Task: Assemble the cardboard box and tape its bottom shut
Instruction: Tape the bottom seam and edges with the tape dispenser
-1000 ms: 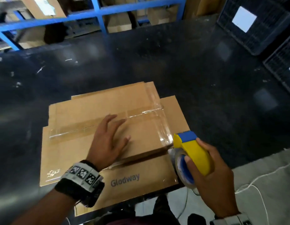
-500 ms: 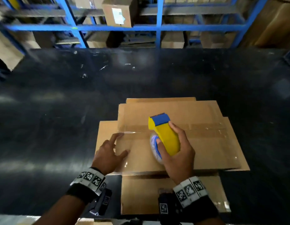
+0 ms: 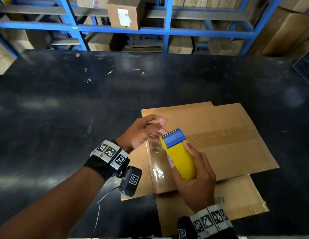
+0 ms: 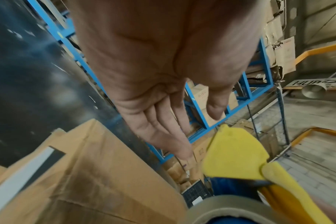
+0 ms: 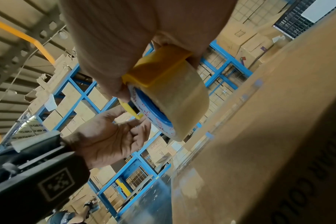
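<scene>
The flattened cardboard box (image 3: 219, 135) lies on the black table, with clear tape strips across its flaps and down its left side. My right hand (image 3: 195, 183) grips the yellow and blue tape dispenser (image 3: 177, 152) above the box's left part; its roll of clear tape (image 5: 175, 97) shows in the right wrist view. My left hand (image 3: 145, 130) hovers above the box's left edge with fingers relaxed and reaching toward the dispenser's blue head; it holds nothing. The same hand (image 4: 163, 121) shows straight fingers beside the yellow dispenser (image 4: 234, 151).
The black table (image 3: 81, 109) stretches wide to the left and behind the box. Blue shelving (image 3: 150, 30) with cardboard cartons stands past the far edge. A dark crate (image 3: 305, 66) sits at the far right.
My left hand lifted off the cardboard and rose toward the dispenser's head. My right hand raised the dispenser off the box surface. The view shifted, so the box now sits further right.
</scene>
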Tool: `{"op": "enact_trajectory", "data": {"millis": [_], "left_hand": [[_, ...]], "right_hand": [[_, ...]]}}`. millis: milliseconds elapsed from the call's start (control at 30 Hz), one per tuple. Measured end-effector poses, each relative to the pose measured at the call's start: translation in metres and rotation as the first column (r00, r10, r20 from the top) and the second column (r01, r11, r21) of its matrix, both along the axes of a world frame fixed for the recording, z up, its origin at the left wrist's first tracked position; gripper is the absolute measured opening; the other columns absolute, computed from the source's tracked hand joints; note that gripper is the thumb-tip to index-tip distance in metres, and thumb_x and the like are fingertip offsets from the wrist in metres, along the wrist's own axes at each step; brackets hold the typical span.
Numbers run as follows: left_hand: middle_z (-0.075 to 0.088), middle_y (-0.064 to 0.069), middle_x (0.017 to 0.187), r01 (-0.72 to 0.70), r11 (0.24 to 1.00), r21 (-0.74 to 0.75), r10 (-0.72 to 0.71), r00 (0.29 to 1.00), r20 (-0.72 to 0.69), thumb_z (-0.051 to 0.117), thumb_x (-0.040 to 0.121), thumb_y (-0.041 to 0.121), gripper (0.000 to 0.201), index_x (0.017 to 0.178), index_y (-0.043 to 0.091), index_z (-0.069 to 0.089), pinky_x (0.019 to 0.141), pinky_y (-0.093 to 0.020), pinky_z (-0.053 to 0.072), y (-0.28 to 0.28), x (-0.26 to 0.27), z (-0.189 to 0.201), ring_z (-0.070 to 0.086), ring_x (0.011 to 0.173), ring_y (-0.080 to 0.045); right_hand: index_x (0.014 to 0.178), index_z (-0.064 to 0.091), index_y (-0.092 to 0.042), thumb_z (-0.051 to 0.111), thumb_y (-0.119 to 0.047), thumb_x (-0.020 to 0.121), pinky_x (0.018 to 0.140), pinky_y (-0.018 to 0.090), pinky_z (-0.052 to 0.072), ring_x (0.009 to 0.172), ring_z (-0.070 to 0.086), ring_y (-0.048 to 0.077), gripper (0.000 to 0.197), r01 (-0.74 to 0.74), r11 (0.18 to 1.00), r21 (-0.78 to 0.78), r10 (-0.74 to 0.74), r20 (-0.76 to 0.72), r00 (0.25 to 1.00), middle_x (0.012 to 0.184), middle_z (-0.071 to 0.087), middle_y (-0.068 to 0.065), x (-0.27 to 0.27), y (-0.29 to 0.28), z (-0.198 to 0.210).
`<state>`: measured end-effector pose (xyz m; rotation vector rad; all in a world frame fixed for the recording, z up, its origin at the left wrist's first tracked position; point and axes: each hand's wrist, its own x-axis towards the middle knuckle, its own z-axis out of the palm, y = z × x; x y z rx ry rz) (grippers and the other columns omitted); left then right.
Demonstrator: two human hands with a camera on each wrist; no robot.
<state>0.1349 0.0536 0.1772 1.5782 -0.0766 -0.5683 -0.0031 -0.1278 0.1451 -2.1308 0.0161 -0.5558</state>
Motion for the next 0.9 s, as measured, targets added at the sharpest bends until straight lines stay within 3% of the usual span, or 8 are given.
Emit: {"op": "enact_trajectory", "data": {"millis": [100, 200, 300, 367, 467, 667, 800, 900], "left_hand": [[0.076, 0.011, 0.096, 0.082, 0.995, -0.058, -0.083, 0.996, -0.017, 0.063, 0.100, 0.007, 0.029, 0.129, 0.004, 0.065, 0.066, -0.022, 0.056, -0.001, 0.004, -0.003, 0.070, 0.080, -0.004], [0.078, 0.005, 0.088, 0.103, 0.990, -0.101, -0.107, 0.994, -0.033, 0.067, 0.096, 0.009, 0.031, 0.127, 0.005, 0.065, 0.066, -0.024, 0.057, 0.002, 0.005, -0.007, 0.071, 0.077, -0.007], [0.075, -0.002, 0.085, 0.109, 0.983, -0.150, -0.123, 0.989, -0.088, 0.071, 0.090, 0.016, 0.035, 0.125, 0.012, 0.068, 0.081, -0.032, 0.056, 0.007, 0.008, -0.011, 0.070, 0.085, -0.015], [0.076, -0.001, 0.084, 0.123, 0.982, -0.140, -0.135, 0.987, -0.083, 0.067, 0.095, 0.003, 0.032, 0.125, 0.013, 0.067, 0.084, -0.032, 0.058, 0.011, 0.012, -0.015, 0.072, 0.088, -0.012], [0.077, -0.009, 0.093, 0.158, 0.984, -0.084, -0.161, 0.986, -0.038, 0.060, 0.094, -0.014, 0.039, 0.122, 0.012, 0.067, 0.077, -0.028, 0.062, 0.017, 0.019, -0.016, 0.073, 0.085, -0.012], [0.080, 0.000, 0.077, 0.154, 0.985, 0.081, -0.158, 0.987, 0.040, 0.075, 0.089, -0.002, 0.031, 0.113, 0.016, 0.070, 0.070, -0.026, 0.060, 0.019, 0.044, -0.014, 0.075, 0.077, -0.009], [0.080, 0.003, 0.077, 0.184, 0.963, 0.197, -0.207, 0.973, 0.105, 0.076, 0.088, -0.003, 0.035, 0.115, 0.018, 0.072, 0.083, -0.033, 0.062, 0.022, 0.071, -0.010, 0.074, 0.091, -0.018], [0.081, 0.004, 0.079, 0.230, 0.941, 0.249, -0.269, 0.954, 0.133, 0.076, 0.088, -0.002, 0.036, 0.118, 0.018, 0.072, 0.092, -0.030, 0.055, 0.026, 0.092, -0.006, 0.073, 0.090, -0.001]], "right_hand": [[0.137, 0.058, -0.021, 0.081, -0.027, 0.076, 0.065, 0.020, 0.049, 0.086, 0.058, 0.005, 0.065, 0.004, 1.000, -0.011, -0.004, 0.020, 1.000, 0.102, 0.060, -0.001, -0.002, 0.006, 0.001], [0.136, 0.059, -0.019, 0.082, -0.025, 0.076, 0.063, 0.024, 0.050, 0.082, 0.059, 0.009, 0.065, 0.002, 1.000, -0.006, -0.002, 0.023, 1.000, 0.100, 0.060, 0.000, -0.005, 0.009, 0.002], [0.136, 0.058, -0.018, 0.082, -0.027, 0.076, 0.058, 0.028, 0.050, 0.079, 0.059, 0.010, 0.065, -0.006, 1.000, -0.004, 0.006, 0.027, 1.000, 0.100, 0.058, 0.000, -0.006, 0.012, 0.002], [0.137, 0.057, -0.020, 0.082, -0.028, 0.076, 0.055, 0.027, 0.049, 0.077, 0.059, 0.011, 0.066, -0.003, 1.000, 0.000, 0.003, 0.028, 1.000, 0.100, 0.058, -0.001, -0.005, 0.016, 0.004], [0.138, 0.056, -0.021, 0.080, -0.032, 0.078, 0.053, 0.027, 0.050, 0.075, 0.059, 0.011, 0.066, 0.012, 1.000, -0.006, -0.012, 0.017, 1.000, 0.099, 0.057, -0.002, 0.000, 0.022, 0.006], [0.139, 0.058, -0.024, 0.081, -0.030, 0.077, 0.064, 0.031, 0.055, 0.085, 0.061, 0.009, 0.067, 0.063, 0.998, 0.001, -0.063, -0.052, 0.997, 0.105, 0.061, -0.003, 0.017, 0.038, 0.013], [0.142, 0.052, -0.030, 0.082, -0.031, 0.078, 0.072, 0.029, 0.056, 0.092, 0.057, 0.003, 0.070, 0.090, 0.996, -0.014, -0.091, -0.107, 0.990, 0.111, 0.059, -0.008, 0.034, 0.050, 0.020], [0.144, 0.048, -0.032, 0.081, -0.035, 0.080, 0.073, 0.017, 0.052, 0.092, 0.054, -0.005, 0.072, 0.086, 0.996, -0.018, -0.087, -0.140, 0.986, 0.111, 0.054, -0.012, 0.042, 0.058, 0.027]]}}
